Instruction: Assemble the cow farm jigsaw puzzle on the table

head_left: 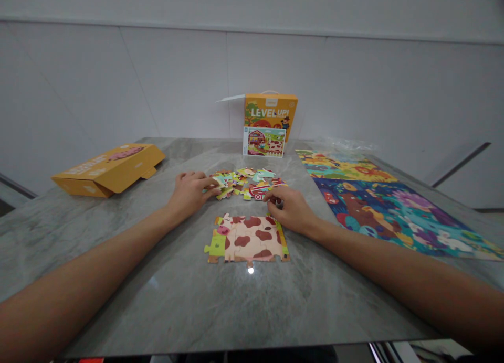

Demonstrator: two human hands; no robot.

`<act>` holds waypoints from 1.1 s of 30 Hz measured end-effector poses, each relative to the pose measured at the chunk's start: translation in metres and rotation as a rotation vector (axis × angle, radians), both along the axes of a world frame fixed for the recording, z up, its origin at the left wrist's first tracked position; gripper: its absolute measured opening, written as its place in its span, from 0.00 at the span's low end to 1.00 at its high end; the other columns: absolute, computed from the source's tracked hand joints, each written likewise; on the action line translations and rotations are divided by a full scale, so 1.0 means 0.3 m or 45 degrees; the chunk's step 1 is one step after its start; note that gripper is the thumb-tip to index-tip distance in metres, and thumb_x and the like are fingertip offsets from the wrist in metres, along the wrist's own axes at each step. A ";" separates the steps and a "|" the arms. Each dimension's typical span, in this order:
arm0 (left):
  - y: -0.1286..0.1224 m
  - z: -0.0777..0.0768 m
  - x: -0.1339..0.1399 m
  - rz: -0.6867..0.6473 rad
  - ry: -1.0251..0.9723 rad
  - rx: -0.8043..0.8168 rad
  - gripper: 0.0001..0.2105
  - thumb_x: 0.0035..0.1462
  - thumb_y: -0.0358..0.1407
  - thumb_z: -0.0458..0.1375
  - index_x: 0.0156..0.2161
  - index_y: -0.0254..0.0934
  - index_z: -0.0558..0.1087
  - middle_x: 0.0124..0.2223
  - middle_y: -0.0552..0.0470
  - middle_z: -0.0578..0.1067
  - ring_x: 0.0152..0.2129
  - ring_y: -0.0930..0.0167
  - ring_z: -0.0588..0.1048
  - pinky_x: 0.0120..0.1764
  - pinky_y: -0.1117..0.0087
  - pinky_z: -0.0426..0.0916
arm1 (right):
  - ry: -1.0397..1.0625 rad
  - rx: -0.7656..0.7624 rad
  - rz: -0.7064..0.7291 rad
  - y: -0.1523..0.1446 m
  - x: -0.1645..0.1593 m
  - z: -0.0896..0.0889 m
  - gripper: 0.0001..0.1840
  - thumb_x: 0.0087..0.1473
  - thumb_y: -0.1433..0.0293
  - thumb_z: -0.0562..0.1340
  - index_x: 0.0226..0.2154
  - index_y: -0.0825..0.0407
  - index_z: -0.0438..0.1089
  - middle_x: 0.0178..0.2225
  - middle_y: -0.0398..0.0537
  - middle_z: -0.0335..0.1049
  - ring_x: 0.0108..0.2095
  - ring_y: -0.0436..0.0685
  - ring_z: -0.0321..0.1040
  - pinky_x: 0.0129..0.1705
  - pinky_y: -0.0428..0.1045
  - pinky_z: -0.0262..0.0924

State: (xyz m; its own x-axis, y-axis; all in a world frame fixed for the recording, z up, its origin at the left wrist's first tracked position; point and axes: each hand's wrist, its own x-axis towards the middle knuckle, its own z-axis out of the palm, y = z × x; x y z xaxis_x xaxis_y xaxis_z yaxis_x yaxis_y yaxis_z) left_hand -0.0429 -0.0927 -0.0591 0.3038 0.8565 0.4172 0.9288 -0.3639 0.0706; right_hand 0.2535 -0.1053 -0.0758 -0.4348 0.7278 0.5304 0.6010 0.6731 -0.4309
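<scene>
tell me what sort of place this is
Probably an indoor room, perhaps at home, though that can't be told for sure. A grey marble-patterned table has a pale panelled wall behind it, and a partly joined cow puzzle lies on top.

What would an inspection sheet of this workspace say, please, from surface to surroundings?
Surface: grey marbled table.
Puzzle: partly joined cow section; loose pieces behind it; picture card before the upright box.
Clutter: yellow box at left, flap open; bright pictures and clear plastic at right.
Hands: left hand touching loose pieces; right hand beside them, contact unclear.
Cables: nothing seen on the table; below its edge, unclear.
Surroundings: pale panelled wall behind.
</scene>
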 end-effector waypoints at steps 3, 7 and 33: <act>0.002 -0.008 0.002 -0.042 0.001 -0.073 0.10 0.63 0.43 0.58 0.43 0.46 0.81 0.40 0.48 0.80 0.40 0.59 0.74 0.51 0.48 0.56 | 0.000 0.013 0.015 0.000 -0.001 -0.002 0.11 0.44 0.80 0.59 0.30 0.54 0.74 0.26 0.45 0.73 0.27 0.52 0.66 0.34 0.47 0.58; 0.002 -0.015 0.003 -0.028 -0.002 -0.060 0.11 0.63 0.41 0.56 0.44 0.45 0.80 0.42 0.46 0.81 0.42 0.58 0.75 0.52 0.45 0.55 | 0.000 0.024 0.013 -0.001 -0.001 -0.001 0.10 0.45 0.80 0.59 0.29 0.54 0.74 0.27 0.45 0.73 0.27 0.52 0.65 0.34 0.47 0.59; -0.102 0.036 0.098 -0.804 -0.205 0.477 0.14 0.62 0.35 0.60 0.53 0.40 0.74 0.42 0.48 0.80 0.39 0.66 0.73 0.45 0.61 0.70 | -0.190 0.099 0.730 -0.066 -0.012 0.036 0.32 0.56 0.74 0.58 0.64 0.56 0.58 0.43 0.57 0.72 0.44 0.61 0.66 0.45 0.59 0.67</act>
State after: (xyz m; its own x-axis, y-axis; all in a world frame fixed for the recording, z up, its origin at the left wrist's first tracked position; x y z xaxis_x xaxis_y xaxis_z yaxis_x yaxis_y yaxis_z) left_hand -0.0135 -0.1233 -0.0483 0.6007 0.3319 0.7273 0.5242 -0.8504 -0.0449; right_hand 0.2498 -0.1252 -0.0650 -0.8209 0.3164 0.4754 0.1828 0.9343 -0.3062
